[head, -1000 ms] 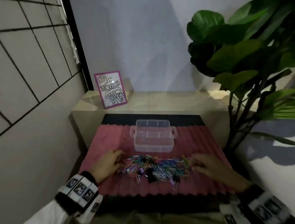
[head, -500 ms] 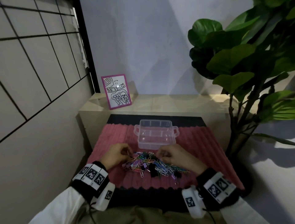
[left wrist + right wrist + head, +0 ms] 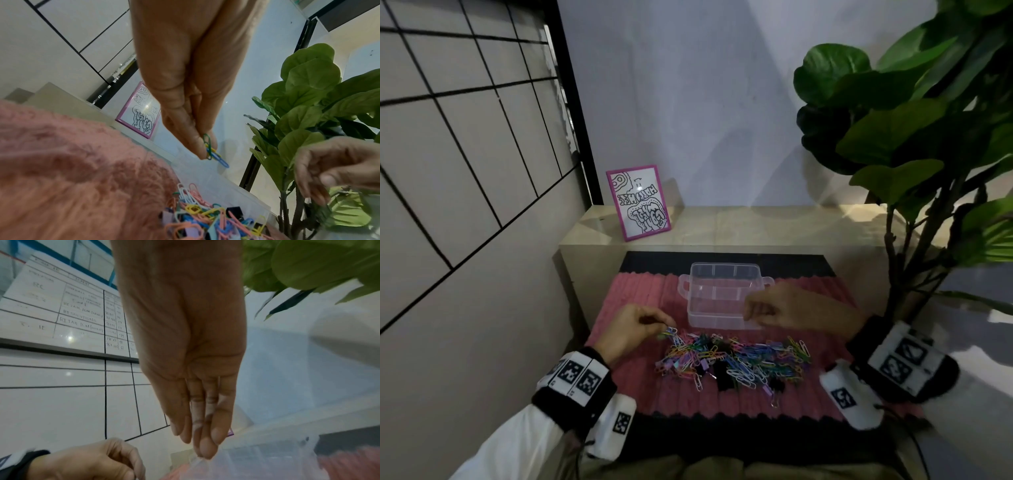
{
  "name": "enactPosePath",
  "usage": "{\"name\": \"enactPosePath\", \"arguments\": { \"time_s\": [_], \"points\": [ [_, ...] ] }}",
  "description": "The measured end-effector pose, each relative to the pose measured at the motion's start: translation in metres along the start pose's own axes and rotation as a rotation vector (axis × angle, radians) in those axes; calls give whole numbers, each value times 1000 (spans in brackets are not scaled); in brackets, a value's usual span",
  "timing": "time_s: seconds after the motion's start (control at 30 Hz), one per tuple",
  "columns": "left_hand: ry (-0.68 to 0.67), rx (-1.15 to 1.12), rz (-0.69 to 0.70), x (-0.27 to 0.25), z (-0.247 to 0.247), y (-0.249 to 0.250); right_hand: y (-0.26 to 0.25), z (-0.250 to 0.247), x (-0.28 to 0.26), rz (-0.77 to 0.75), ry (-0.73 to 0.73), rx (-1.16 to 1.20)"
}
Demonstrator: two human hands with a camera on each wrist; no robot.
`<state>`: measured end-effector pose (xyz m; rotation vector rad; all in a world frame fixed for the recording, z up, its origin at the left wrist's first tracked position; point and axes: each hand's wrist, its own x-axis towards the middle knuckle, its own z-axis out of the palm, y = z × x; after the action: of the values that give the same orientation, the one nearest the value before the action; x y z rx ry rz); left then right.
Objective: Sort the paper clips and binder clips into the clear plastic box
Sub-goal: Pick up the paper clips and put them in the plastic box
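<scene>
The clear plastic box (image 3: 724, 274) stands open on a pink ribbed mat (image 3: 640, 294). A pile of coloured paper clips and black and purple binder clips (image 3: 736, 356) lies just in front of it. My left hand (image 3: 667, 326) is at the pile's left edge. In the left wrist view it (image 3: 205, 153) pinches a few linked paper clips (image 3: 213, 154), green, yellow and blue, lifted off the mat. My right hand (image 3: 748, 312) hovers over the box's front right corner with fingertips pressed together (image 3: 205, 447). A small purple clip (image 3: 231, 432) shows beside those fingers, mostly hidden.
A pink-framed drawing (image 3: 638, 202) leans on the beige ledge (image 3: 756, 222) behind the mat. A large leafy plant (image 3: 911, 137) stands at the right, close to my right arm. A tiled wall (image 3: 465, 137) closes the left side.
Both hands were down in the pile. My right hand has risen and moved forward over the box. My left hand has lifted a few paper clips at the pile's left edge.
</scene>
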<state>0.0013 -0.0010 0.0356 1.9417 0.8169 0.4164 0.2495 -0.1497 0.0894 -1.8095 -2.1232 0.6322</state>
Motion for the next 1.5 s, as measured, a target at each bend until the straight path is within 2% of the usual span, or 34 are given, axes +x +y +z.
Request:
{"name": "enactPosePath", "arguments": {
  "time_s": [0.13, 0.2, 0.3, 0.47, 0.6, 0.67, 0.8, 0.93, 1.03, 1.1, 1.17, 1.33, 1.4, 1.5],
  "points": [
    [-46, 20, 12, 8, 1, 7, -14, -18, 47, -45, -245, -128],
    [-51, 5, 15, 11, 1, 9, -23, -17, 72, -50, -277, -180],
    [-23, 8, 32, 13, -2, 7, -32, 6, 91, -35, -242, -187],
    [30, -23, 13, 9, -14, -5, -33, 55, 97, -23, -51, -212],
    [70, -112, 6, 9, -17, -3, -38, 82, 93, -36, -18, -329],
    [67, -134, 20, 9, -15, 1, -38, 88, 93, -58, 21, -374],
    [69, -136, 38, 12, -15, 9, -35, 82, 84, -60, 120, -291],
    [68, -77, 57, 25, -13, 16, -17, 72, 67, 26, 297, -51],
    [33, -8, 94, 40, -3, 30, 4, 61, 53, 185, 485, 387],
    [12, 3, 100, 55, 7, 40, 12, 53, 39, 247, 548, 753],
    [3, 29, 106, 70, 17, 48, 17, 46, 24, 250, 581, 989],
    [-101, 175, 110, 88, 36, 51, 27, 43, 9, 220, 602, 1127],
    [-160, 195, 85, 87, 38, 47, 29, 43, 10, 250, 597, 1133],
    [-162, 219, 113, 79, 31, 44, 31, 42, 19, 286, 570, 1070]
  ]
}}
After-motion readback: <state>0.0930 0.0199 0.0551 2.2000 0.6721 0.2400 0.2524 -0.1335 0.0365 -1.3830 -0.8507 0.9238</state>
